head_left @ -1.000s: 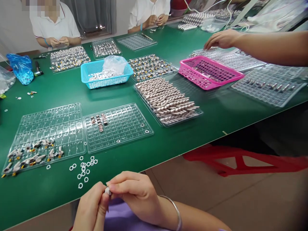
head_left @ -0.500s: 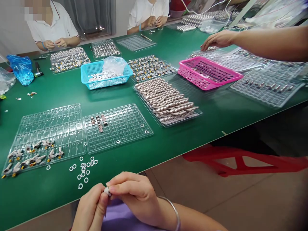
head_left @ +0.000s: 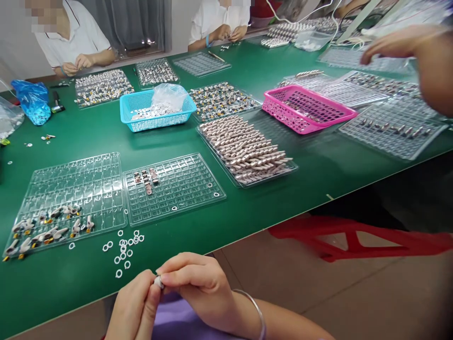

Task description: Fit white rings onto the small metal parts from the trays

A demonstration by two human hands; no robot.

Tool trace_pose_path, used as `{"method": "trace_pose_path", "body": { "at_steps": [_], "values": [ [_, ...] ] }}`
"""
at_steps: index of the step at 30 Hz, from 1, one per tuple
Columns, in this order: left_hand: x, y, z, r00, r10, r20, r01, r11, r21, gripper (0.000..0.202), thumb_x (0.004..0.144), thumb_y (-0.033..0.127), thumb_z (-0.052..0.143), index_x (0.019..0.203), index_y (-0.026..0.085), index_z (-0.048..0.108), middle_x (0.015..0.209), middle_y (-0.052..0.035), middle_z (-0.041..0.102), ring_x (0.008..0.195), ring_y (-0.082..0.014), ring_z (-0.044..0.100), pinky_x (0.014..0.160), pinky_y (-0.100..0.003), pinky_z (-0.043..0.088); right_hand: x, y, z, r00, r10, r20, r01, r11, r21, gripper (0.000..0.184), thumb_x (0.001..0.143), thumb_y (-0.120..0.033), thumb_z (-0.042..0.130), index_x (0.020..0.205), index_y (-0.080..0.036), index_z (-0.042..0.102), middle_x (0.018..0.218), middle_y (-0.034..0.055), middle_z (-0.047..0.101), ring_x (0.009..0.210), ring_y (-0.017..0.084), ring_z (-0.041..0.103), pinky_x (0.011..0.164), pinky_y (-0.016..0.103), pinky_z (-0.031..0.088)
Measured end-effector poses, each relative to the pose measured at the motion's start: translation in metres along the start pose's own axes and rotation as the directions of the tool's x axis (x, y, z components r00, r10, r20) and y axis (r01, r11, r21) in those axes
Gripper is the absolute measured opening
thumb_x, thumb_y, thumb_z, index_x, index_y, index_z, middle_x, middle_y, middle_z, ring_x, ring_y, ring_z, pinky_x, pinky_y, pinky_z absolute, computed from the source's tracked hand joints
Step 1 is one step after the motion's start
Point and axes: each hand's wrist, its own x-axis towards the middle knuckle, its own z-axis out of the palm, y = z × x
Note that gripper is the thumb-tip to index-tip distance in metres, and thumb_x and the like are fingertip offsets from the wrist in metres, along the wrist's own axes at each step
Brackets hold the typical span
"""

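The left hand point(head_left: 131, 304) and right hand point(head_left: 205, 290), fingertips closed, pinch a small white part point(head_left: 158, 282) by the near edge of the table point(head_left: 230, 212); should either grip slacken, it could slip and fall past that edge.

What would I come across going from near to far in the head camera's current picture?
Left hand and right hand pinching a small white piece → cluster of white rings → gridded clear tray → turquoise basket → grey curtain.
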Motion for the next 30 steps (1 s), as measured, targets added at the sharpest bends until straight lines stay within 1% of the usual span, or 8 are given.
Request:
{"method": "trace_pose_path", "body": {
  "at_steps": [3,6,9,14,17,21,25,30],
  "values": [
    [0.001,0.003,0.000,1.000,0.012,-0.012,-0.012,1.000,-0.003,0.038,0.099,0.044,0.041,0.071,0.023,0.056,0.061,0.0018,0.054,0.053,-0.0139,0.053,0.053,-0.022,0.045,-0.001,0.000,0.000,1.000,0.018,0.012,-0.019,0.999,0.036,0.022,0.092,-0.011,0.060,0.103,-0.023,0.075,0.101,0.0069,0.073,0.076,0.013,0.075,0.070,0.019,0.065],
    [0.001,0.004,0.000,0.999,0.037,-0.026,-0.037,0.999,0.018,0.040,0.099,0.044,0.039,0.069,0.023,0.055,0.060,0.0014,0.054,0.053,-0.0148,0.053,0.052,-0.023,0.045,-0.002,0.001,0.001,1.000,0.023,-0.005,-0.023,0.999,0.037,0.020,0.091,-0.011,0.062,0.100,-0.022,0.076,0.099,0.0070,0.074,0.075,0.013,0.075,0.070,0.018,0.064],
    [0.000,0.001,0.000,0.999,0.047,-0.009,-0.047,0.998,0.042,0.037,0.099,0.042,0.041,0.069,0.024,0.054,0.060,0.0018,0.053,0.053,-0.0147,0.053,0.052,-0.023,0.044,0.000,0.002,0.002,0.999,0.043,-0.027,-0.041,0.997,0.070,0.018,0.089,-0.010,0.064,0.095,-0.022,0.077,0.095,0.0061,0.075,0.072,0.012,0.074,0.067,0.017,0.064],
    [-0.002,-0.004,-0.001,0.998,0.064,0.023,-0.065,0.996,0.053,0.035,0.099,0.039,0.040,0.071,0.024,0.053,0.062,0.0010,0.054,0.055,-0.0153,0.054,0.054,-0.023,0.044,0.000,0.003,0.003,0.997,0.067,-0.045,-0.060,0.989,0.137,0.020,0.087,-0.009,0.065,0.094,-0.023,0.077,0.094,0.0052,0.075,0.070,0.012,0.074,0.066,0.018,0.064],
    [-0.003,-0.006,-0.001,0.998,0.053,0.037,-0.055,0.997,0.052,0.033,0.099,0.037,0.040,0.073,0.023,0.053,0.063,0.0018,0.053,0.054,-0.0138,0.052,0.054,-0.022,0.043,0.000,0.003,0.004,0.995,0.086,-0.050,-0.079,0.989,0.125,0.015,0.088,-0.012,0.066,0.092,-0.021,0.077,0.093,0.0062,0.075,0.070,0.012,0.074,0.065,0.018,0.064],
    [-0.005,-0.009,-0.001,0.996,0.062,0.058,-0.065,0.996,0.063,0.031,0.100,0.035,0.040,0.074,0.023,0.051,0.063,0.0025,0.053,0.054,-0.0130,0.052,0.054,-0.021,0.042,0.000,0.003,0.003,0.997,0.076,-0.028,-0.073,0.992,0.100,0.015,0.087,-0.010,0.065,0.092,-0.020,0.077,0.094,0.0071,0.075,0.069,0.012,0.074,0.065,0.018,0.063],
    [-0.004,-0.007,-0.002,0.996,0.087,0.034,-0.090,0.991,0.103,0.031,0.100,0.036,0.039,0.075,0.024,0.052,0.064,0.0025,0.053,0.055,-0.0136,0.055,0.055,-0.022,0.043,0.002,0.003,0.002,0.996,0.086,-0.033,-0.081,0.989,0.121,0.016,0.086,-0.009,0.066,0.092,-0.019,0.077,0.092,0.0071,0.075,0.068,0.012,0.074,0.064,0.018,0.063],
    [-0.001,-0.001,-0.002,0.992,0.125,0.019,-0.127,0.982,0.137,0.034,0.101,0.038,0.036,0.074,0.024,0.053,0.064,0.0009,0.055,0.057,-0.0163,0.056,0.055,-0.024,0.045,0.004,0.001,0.001,0.994,0.105,-0.021,-0.103,0.992,0.078,0.011,0.087,-0.014,0.068,0.088,-0.019,0.077,0.089,0.0072,0.075,0.068,0.012,0.074,0.063,0.019,0.063]
  ]
}}
